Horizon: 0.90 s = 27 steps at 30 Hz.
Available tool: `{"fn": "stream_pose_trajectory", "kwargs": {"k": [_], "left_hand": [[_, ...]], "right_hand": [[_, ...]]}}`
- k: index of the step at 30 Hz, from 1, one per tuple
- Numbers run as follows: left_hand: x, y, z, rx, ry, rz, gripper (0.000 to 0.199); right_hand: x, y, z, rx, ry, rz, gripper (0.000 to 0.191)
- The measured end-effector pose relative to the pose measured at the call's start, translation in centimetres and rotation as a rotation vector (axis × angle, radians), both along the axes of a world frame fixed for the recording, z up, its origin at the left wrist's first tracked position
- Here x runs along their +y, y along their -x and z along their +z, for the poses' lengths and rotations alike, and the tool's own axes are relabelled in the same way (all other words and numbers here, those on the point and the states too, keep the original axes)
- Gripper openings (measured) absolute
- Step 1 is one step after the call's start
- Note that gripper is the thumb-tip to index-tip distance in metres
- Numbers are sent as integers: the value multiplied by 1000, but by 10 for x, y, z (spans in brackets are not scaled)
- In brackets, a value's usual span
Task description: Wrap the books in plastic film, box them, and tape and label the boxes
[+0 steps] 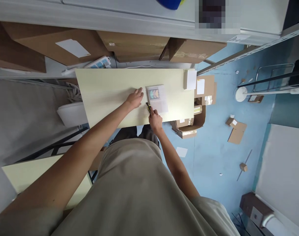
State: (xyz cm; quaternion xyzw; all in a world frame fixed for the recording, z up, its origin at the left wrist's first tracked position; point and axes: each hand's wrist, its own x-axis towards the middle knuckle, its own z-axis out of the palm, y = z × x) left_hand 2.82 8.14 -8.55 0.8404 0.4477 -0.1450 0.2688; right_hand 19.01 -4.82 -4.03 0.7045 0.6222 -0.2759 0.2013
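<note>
The flat, rectangular packet in see-through plastic (162, 103) lies, as I watch it in the head view, just to the right of the left hand (134, 99) and its fingers, and ahead and a little to the right of the fingers of the right hand (155, 119). Its longer side seems to run away from the person, leaning slightly off straight. The right hand is the nearer one: its fingers overlap the packet's near left part, though I can't tell whether they press on it. They are curled tight around a slim black-and-yellow hand tool (148, 107), whose dark tip points forward and left, close by the packet's left edge. The left fingers are loosely spread, palm down, with nothing in them and a narrow gap between them and that edge. Under both sets of fingers is the pale yellow, rectangular worktop (102, 98).

The packet itself looks whitish and cloudy, with a soft shine. A small dark-bordered printed panel (153, 94) with teal and warm-coloured shapes sits toward its far left; finer print is too small to read.
</note>
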Motion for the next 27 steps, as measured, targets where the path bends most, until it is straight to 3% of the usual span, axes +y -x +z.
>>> {"fn": "stream_pose_trajectory", "kwargs": {"k": [4, 8, 14, 18, 22, 25, 27], "left_hand": [[-7, -6, -6, -21, -1, 27, 98], [-14, -9, -18, -93, -3, 86, 105], [-33, -6, -29, -209, -31, 189, 99], [-60, 3, -25, -326, -49, 276, 87], [-79, 21, -8, -389, -65, 319, 72], [-74, 36, 21, -448, -178, 365, 66], [-60, 45, 50, -505, -299, 395, 63]], "right_hand": [[-32, -1, 4, -19, 31, -9, 63], [-62, -2, 15, -28, 94, -29, 63], [-104, -8, 41, 4, 112, -84, 62], [-115, -15, 52, 18, -44, -162, 58], [-81, -16, 62, 112, -339, -198, 57], [-23, -6, 80, 307, -599, -138, 57], [28, 9, 99, 456, -751, -78, 56]]}}
